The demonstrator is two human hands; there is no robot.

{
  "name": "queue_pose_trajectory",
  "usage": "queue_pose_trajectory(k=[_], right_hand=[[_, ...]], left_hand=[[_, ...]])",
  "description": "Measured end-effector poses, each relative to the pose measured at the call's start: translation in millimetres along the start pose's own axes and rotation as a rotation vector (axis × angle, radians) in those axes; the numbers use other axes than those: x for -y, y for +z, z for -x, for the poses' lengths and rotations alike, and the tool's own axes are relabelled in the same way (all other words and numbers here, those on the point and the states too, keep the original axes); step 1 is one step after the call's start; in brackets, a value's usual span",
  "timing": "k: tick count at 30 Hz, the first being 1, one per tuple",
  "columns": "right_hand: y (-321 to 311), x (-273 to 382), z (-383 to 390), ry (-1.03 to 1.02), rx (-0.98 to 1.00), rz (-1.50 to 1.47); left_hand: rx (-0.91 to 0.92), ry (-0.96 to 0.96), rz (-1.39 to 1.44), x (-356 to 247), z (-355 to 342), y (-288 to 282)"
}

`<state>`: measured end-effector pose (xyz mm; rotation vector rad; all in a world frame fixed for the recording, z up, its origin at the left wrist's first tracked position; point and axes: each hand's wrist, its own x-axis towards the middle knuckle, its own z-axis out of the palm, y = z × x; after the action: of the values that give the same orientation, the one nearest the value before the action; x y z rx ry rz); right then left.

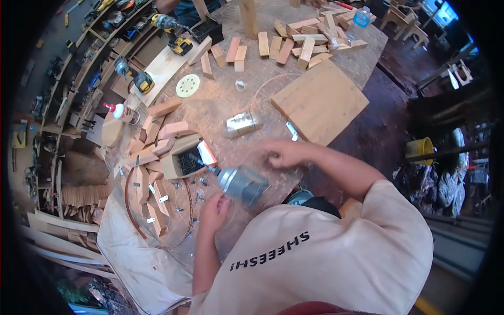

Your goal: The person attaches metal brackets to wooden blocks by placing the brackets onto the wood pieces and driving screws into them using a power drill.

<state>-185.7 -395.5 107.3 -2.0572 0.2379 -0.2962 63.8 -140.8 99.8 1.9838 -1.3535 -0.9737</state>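
Observation:
My left hand (214,211) is at the near side of a grey power drill (241,185), its fingers drawn together; what they hold, if anything, is not clear. The drill's dark chuck points left, and its body looks smeared. My right hand (286,153) is beyond the drill to the right, fingers curled and blurred by motion. Left of the drill, a wooden box (170,167) holds dark screws, with a white and orange piece (206,153) at its edge. Small metal plates (163,199) and loose screws lie near my left hand. A shiny, clear-looking container (242,124) lies farther off.
Wood blocks (176,129) pile up left, with more (308,51) at the back. A thick board (320,102) lies right. Two yellow-black drills (142,82), a glue bottle (124,113) and a sanding disc (187,85) sit far left. Another person (184,10) is at the far side.

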Motion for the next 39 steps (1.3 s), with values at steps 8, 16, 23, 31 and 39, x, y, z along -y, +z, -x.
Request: queue_pose_trajectory(k=[8, 16, 23, 31, 39], right_hand=[[-193.9, -179.4, -87.3, 0.339, -0.419, 0.862], [-220.8, -219.0, -106.8, 0.434, -0.322, 1.029], [-192.7, -162.3, -71.7, 0.144, -0.548, 0.491], [-139.0, -34.2, 3.0, -0.321, -0.874, -0.160], [-114.7, 29.4, 6.3, -0.744, -0.715, -0.073]], left_hand=[[-0.187, -0.126, -0.121, -11.6, 37.6, 89.9], [-0.268, -0.525, 0.055, -60.8, 52.4, 111.2], [-0.341, -0.509, -0.214, -39.0, 67.0, 99.9], [-1.104, -0.203, 0.051, -83.0, 52.3, -26.2], [-0.634, 0.189, 0.525, -248.0, -68.8, -2.1]])
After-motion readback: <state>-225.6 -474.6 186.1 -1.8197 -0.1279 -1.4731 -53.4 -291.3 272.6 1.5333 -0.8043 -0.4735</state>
